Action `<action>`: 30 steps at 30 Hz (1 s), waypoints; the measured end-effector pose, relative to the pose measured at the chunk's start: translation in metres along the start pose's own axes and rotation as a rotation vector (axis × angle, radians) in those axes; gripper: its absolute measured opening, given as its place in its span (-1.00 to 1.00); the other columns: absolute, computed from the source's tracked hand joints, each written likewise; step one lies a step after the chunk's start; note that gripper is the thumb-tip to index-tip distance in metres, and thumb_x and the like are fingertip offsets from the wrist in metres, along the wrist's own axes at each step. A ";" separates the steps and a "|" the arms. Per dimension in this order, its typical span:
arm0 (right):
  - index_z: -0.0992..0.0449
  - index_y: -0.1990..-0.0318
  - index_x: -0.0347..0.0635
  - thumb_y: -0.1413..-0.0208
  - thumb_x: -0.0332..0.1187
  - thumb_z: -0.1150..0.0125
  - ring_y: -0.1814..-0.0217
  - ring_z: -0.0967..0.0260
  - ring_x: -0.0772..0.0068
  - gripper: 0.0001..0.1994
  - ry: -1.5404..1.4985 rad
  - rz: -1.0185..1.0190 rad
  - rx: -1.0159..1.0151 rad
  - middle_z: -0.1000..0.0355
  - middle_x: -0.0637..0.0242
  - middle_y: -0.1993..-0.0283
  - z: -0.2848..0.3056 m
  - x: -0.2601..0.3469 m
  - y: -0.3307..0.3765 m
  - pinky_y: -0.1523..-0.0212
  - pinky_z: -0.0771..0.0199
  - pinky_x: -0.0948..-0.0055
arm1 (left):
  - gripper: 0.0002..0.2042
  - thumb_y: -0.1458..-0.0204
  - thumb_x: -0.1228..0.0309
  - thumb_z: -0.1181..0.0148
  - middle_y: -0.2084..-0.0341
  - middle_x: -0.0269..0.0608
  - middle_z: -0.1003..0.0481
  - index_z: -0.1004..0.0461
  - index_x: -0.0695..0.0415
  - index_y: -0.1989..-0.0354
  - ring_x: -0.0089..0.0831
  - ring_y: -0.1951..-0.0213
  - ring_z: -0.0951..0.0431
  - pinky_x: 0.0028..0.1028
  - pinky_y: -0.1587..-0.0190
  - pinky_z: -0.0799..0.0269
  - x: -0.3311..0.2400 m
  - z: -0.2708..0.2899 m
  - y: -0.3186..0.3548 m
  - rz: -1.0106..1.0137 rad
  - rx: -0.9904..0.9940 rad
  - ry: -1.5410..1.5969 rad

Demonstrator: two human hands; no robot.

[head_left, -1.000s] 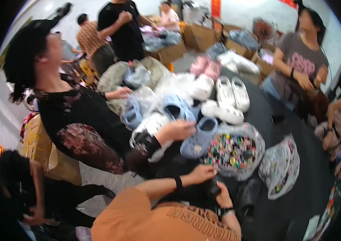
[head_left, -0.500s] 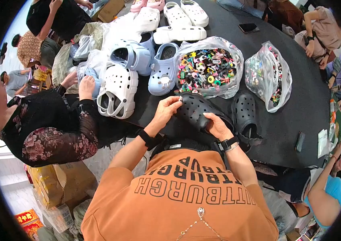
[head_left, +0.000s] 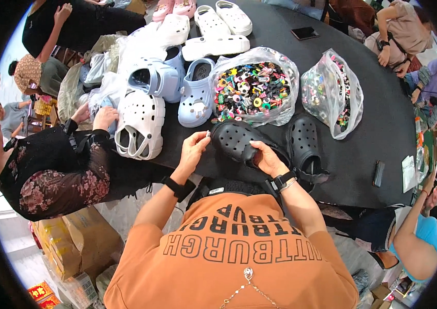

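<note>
Pinched between the fingertips of my left hand [head_left: 193,150] is a small whitish shoe charm [head_left: 208,134], held just off the toe of a black clog [head_left: 234,138]. My right hand [head_left: 270,158] grips that clog near its opening, thumb on top. Its toe points away to the left and its upper has round holes. A second black clog [head_left: 303,138] rests on the table to the right. Beyond my hands lies a clear plastic bag [head_left: 291,77] of many colourful charms. The light blue clog [head_left: 194,99] left of the bag bears a white charm.
More charms fill another plastic bag [head_left: 353,105] on the right of the black table [head_left: 370,154]. White clogs [head_left: 154,126] and pink clogs [head_left: 184,7] stand left and far. A phone [head_left: 305,33] lies farther off. A co-worker's hands [head_left: 106,118] are close on my left.
My left hand has drawn back from the black clog's toe, the charm still in its fingers. My right hand keeps its hold on the clog. The whole view has shifted slightly.
</note>
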State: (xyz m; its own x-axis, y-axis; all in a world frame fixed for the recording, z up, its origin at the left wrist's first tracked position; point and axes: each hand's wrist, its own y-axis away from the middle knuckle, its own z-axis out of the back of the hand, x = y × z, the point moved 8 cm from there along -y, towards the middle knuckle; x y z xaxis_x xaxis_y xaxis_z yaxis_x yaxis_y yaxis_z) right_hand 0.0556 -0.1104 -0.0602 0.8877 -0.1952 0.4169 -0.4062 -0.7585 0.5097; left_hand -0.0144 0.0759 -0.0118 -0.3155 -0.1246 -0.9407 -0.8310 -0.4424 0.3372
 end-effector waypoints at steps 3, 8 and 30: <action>-0.29 0.01 -0.26 0.03 -0.30 -0.09 0.00 -0.28 0.34 -0.59 0.009 -0.025 -0.040 -0.32 0.24 0.02 0.004 -0.002 0.001 -0.07 -0.21 0.36 | -0.76 0.03 0.40 -0.08 0.45 -0.41 -0.42 -0.42 0.25 0.21 -0.71 0.51 -0.27 -0.68 0.46 -0.20 0.000 -0.006 0.003 0.017 0.030 -0.036; -0.38 0.10 -0.19 0.01 -0.24 -0.09 0.14 -0.35 0.44 -0.67 0.027 0.005 0.014 -0.40 0.32 0.17 -0.003 0.001 0.001 0.08 -0.33 0.41 | -0.79 0.04 0.44 -0.08 0.47 -0.38 -0.44 -0.43 0.26 0.23 -0.68 0.45 -0.36 -0.65 0.39 -0.29 -0.003 -0.026 -0.005 -0.103 0.111 -0.094; -0.26 -0.06 -0.19 -0.07 -0.21 -0.03 0.12 -0.29 0.52 -0.58 0.667 0.279 -0.328 -0.31 0.34 0.03 0.009 0.137 0.026 0.17 -0.31 0.52 | -0.65 0.12 0.47 0.00 0.55 -0.34 -0.40 -0.35 0.18 0.08 -0.63 0.51 -0.30 -0.61 0.47 -0.22 -0.045 -0.085 -0.122 -0.253 0.189 -0.288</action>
State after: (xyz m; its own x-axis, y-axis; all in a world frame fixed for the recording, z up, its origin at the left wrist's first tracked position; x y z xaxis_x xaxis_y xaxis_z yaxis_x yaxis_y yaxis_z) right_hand 0.1684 -0.1624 0.0034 0.4686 0.1416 0.8720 -0.7296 -0.4945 0.4724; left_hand 0.1402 0.0600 -0.0132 -0.1836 0.2323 -0.9551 -0.9596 -0.2530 0.1230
